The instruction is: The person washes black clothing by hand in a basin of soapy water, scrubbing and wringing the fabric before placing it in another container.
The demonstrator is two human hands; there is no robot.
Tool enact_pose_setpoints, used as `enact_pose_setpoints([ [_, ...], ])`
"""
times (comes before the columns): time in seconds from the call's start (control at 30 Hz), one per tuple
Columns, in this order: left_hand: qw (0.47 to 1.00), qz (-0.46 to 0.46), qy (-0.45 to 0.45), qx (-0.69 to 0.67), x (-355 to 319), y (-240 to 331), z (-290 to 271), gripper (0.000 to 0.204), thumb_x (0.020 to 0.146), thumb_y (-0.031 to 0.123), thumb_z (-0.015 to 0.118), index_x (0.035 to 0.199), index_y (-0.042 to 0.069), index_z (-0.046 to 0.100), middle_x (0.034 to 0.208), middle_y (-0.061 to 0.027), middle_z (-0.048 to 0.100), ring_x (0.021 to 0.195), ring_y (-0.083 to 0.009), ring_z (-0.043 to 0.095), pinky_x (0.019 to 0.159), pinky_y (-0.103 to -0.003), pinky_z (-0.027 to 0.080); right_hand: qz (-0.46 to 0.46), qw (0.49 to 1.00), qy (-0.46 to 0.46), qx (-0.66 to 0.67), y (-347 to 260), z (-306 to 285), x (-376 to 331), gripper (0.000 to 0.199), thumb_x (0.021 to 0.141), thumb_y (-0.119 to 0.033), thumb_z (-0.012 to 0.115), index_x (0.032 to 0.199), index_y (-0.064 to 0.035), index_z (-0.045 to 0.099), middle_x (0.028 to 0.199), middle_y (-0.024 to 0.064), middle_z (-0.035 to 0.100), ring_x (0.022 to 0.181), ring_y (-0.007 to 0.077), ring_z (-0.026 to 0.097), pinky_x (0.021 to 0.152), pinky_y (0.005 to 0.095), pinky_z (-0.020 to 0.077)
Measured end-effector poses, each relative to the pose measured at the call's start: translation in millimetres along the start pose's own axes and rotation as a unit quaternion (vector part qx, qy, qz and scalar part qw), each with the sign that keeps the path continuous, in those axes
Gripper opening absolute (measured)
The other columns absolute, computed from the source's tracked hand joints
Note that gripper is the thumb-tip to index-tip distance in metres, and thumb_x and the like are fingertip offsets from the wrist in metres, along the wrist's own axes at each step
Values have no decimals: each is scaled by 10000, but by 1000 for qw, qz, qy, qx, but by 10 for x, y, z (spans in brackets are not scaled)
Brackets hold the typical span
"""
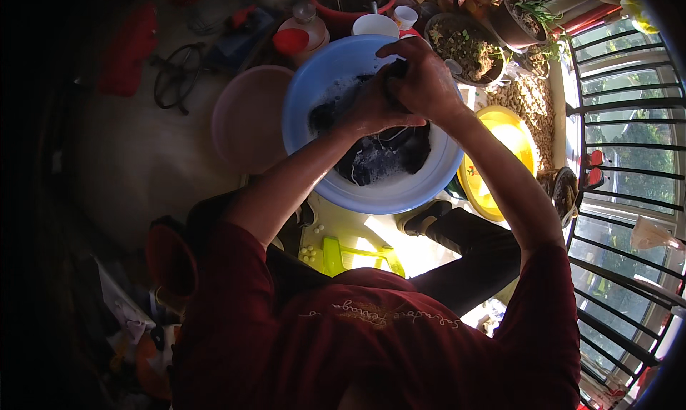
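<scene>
Fingers (409, 49) of right hand (431, 85) and left hand (373, 108) are gripping dark cloth (396, 73).
Beneath, a blue basin (379, 206) is holding more cloth (363, 166) and white suds (344, 88).

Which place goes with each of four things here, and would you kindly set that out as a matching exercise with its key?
Things:
1. Dark cloth
2. Pink basin
3. Yellow basin
4. Black railing

Places:
A. Partly covered by the right forearm
B. In front of the windows, at the picture's right
C. Among suds in the blue basin
D. Just left of the blue basin

Pairs: 1-C, 2-D, 3-A, 4-B
</scene>
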State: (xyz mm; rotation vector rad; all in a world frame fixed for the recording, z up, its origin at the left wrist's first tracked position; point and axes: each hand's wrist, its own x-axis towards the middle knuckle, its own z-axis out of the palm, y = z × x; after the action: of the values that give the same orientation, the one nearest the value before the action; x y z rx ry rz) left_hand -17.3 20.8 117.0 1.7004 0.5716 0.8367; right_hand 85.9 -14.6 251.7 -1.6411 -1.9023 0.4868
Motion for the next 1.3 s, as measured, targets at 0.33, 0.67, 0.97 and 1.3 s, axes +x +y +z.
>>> enact_pose_setpoints([
  [0.33, 988, 92, 81, -94, 377, 1400, -180, 672, 710, 95, 739, 1296, 46, 414, 1230, -97, 521, 1126, -167, 503, 1001, -313, 370, -101, 980, 171, -7, -851, -882, 188, 338, 637, -52, 626, 973, -19, 634, 1006, 187, 578, 965, 363, 587, 851, 394, 470],
  [0.67, 992, -45, 121, 4, -207, -238, -27, 723, 632, 221, 792, 1231, 26, 438, 1141, -114, 585, 1051, -255, 582, 876, -329, 460, -1, 990, 126, 57, 133, 431, -231, 358, 640, -90, 645, 994, -147, 646, 1117, 114, 535, 923, 340, 599, 801, 425, 502],
  [0.97, 879, -167, -69, 441, -542, -763, 170, 1154, 501, 388, 860, 1447, 209, 223, 1484, -148, 236, 1371, -334, 233, 1032, -557, 277, 250, 968, 36, -10, 1223, 1649, -766, 526, 751, -70, 569, 1251, -207, 479, 1321, 79, 419, 1091, 347, 540, 828, 443, 503],
  [1.3, 855, -403, -269, 184, -479, -1555, 222, 876, 710, 345, 704, 1442, 186, 250, 1406, -159, 395, 1213, -399, 445, 1030, -431, 358, 238, 968, -69, 37, 2363, 2656, -1103, 556, 814, -157, 540, 1336, -52, 378, 1272, 240, 449, 1075, 370, 534, 868, 476, 433],
])
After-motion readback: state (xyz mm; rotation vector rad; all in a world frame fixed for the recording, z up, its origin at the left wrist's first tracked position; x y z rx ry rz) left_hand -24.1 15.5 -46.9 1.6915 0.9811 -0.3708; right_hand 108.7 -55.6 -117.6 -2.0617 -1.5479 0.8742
